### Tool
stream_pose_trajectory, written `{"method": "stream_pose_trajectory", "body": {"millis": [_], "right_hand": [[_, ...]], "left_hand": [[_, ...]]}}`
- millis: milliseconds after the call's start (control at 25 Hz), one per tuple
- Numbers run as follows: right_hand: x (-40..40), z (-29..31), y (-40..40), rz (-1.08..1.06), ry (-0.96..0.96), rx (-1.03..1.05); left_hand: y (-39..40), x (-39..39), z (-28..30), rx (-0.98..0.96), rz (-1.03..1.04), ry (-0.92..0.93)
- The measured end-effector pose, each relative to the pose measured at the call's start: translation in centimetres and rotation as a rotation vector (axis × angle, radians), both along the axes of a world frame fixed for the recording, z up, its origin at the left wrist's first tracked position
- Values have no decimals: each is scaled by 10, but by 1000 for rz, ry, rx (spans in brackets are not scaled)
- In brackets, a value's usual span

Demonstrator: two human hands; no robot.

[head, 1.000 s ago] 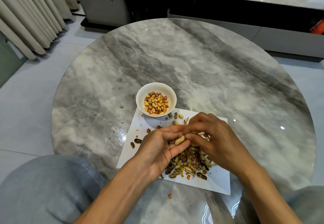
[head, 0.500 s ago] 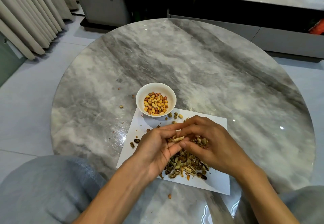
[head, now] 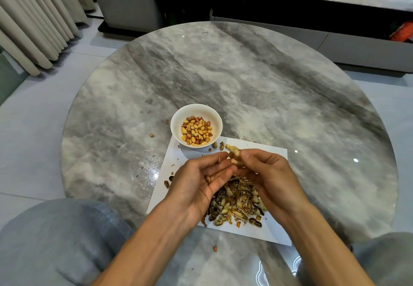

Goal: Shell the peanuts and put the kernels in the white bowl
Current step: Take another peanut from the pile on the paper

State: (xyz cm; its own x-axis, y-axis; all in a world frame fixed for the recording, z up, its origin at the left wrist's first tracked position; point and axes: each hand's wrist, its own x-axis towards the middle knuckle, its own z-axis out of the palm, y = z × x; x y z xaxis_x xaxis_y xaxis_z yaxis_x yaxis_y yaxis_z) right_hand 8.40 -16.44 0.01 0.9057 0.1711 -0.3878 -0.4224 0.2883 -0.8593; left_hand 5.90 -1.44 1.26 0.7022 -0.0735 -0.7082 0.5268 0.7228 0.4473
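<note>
The right hand (head: 271, 180) is pinching a pale peanut (head: 234, 153) between its thumb and curled fingertips, just above the far part of the white paper sheet (head: 263, 151). The left hand (head: 201, 183) is lying palm up beside it, fingers loosely extended with their tips meeting the right hand's thumb just below the peanut; a small reddish kernel (head: 208, 178) is resting on that open palm. The peanut is standing with its long axis running from the pinch up and away toward the far left, its free end pointing at the white bowl (head: 196, 127). It is sitting at the far tips of both hands, between them and the bowl, clear of the bowl's rim.

The bowl is standing on the grey marble table (head: 268, 89), with its near edge overlapping the far left corner of the paper, and is holding a layer of yellow and reddish kernels (head: 196, 132). A heap of split shells (head: 237, 205) is lying on the paper under and between the two wrists. A few unshelled nuts (head: 219, 146) are lying on the paper just beside the bowl, and stray bits are scattered on the table to the left.
</note>
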Motion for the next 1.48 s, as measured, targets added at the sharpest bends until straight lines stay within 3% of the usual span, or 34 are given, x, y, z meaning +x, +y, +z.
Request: {"method": "stream_pose_trajectory", "body": {"millis": [80, 120, 240, 320, 400, 480, 600, 840, 1000, 1160, 1320, 1400, 1480], "right_hand": [[2, -3, -2, -131, 244, 200], [2, -6, -2, -173, 314, 200], [-1, -18, -1, -152, 322, -34], [-2, -21, -2, -74, 203, -327], [-4, -23, -5, 65, -2, -740], [-7, -22, -3, 155, -266, -1085], [5, -33, 5, 179, -519, -1200], [32, -57, 28, 403, -551, -1431], [22, -42, 12, 355, -684, -1145], [10, -14, -8, 301, -795, -802], [7, 2, -4, 96, -470, -343], [5, 5, 4, -16, -314, -179], [4, 5, 7, -38, -255, -181]], "left_hand": [[3, 1, 1, 38, 1, 1], [7, 2, 3, 59, 9, -20], [22, 18, 13, 201, 75, -153], [32, 38, 14, 418, 88, -239], [39, 55, 12, 733, -36, -292], [41, 62, 7, 910, -186, -323], [41, 48, 4, 1059, -218, -356], [37, 9, -2, 1110, -210, -328], [21, 5, -17, 1079, -264, -337], [7, 8, -15, 598, -171, -304], [3, 8, -8, 272, -66, -337], [-2, 6, -7, 258, -1, -379], [-8, 6, -5, 332, 33, -423]]}}
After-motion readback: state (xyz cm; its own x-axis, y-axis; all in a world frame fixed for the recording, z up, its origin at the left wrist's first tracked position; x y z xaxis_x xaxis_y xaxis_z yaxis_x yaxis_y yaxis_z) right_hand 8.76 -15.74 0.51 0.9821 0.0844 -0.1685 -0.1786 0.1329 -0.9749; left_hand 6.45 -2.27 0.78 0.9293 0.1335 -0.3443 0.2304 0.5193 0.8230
